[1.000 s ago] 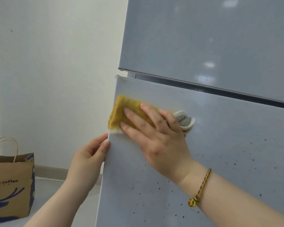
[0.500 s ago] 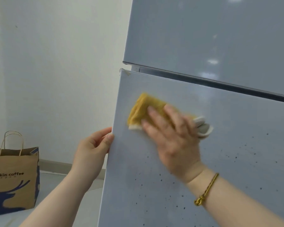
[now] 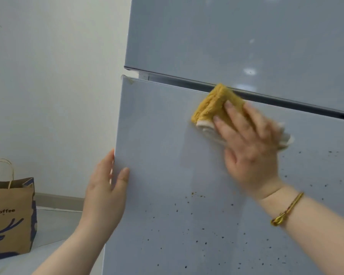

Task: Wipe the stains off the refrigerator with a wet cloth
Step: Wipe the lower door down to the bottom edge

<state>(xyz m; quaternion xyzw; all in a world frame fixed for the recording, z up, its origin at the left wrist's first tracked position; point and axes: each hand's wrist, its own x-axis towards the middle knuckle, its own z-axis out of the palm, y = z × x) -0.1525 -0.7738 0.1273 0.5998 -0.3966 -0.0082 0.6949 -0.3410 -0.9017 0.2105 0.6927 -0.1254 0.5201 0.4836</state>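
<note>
A grey-blue refrigerator fills the right side, its lower door (image 3: 167,145) under the upper door (image 3: 226,32). My right hand (image 3: 248,147) presses a folded yellow and white cloth (image 3: 211,108) flat against the lower door, just below the dark gap between the doors. Its fingers lie straight over the cloth. My left hand (image 3: 105,187) grips the lower door's left edge, thumb on the front face. Several small dark stains (image 3: 197,235) speckle the door's lower and right parts, with a brownish smear (image 3: 195,193) near the middle.
A brown paper coffee bag (image 3: 10,215) with handles stands on the floor at the lower left, against a white wall (image 3: 54,96). A pale skirting board (image 3: 58,201) runs behind it.
My right hand has slid the cloth rightward and up along the lower door, from near its left edge to below the gap. My left hand stays on the door edge.
</note>
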